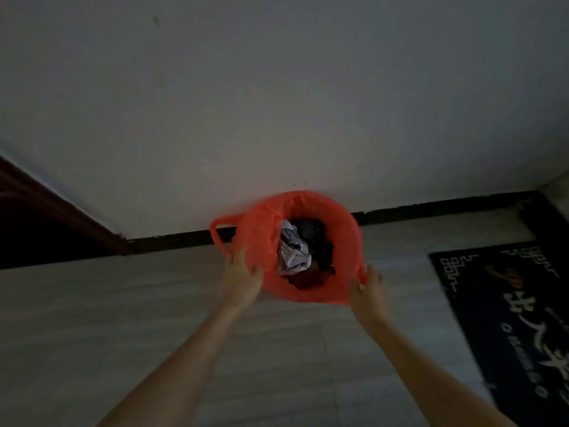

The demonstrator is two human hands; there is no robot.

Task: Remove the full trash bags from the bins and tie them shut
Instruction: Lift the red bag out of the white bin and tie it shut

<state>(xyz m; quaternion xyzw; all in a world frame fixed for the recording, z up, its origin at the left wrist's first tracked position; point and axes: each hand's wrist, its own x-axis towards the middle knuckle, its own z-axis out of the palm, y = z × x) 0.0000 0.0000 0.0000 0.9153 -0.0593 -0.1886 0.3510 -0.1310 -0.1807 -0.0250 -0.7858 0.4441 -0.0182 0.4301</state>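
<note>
An orange-red trash bag point(261, 241) is stretched over the rim of a round bin that stands against the wall; the bin itself is hidden under the bag. Crumpled white paper point(292, 251) and dark rubbish fill it. One bag handle point(217, 231) loops out loose on the left side. My left hand point(241, 277) rests on the bag's left rim with fingers spread. At the right rim, my right hand point(368, 291) touches the bag's edge, and whether it pinches the plastic I cannot tell.
A white wall point(277, 103) with a dark skirting strip point(431, 208) stands right behind the bin. A dark doormat with white characters point(508, 318) lies on the tiled floor point(123, 318) at the right. A dark red-brown door frame point(46, 208) is at the left.
</note>
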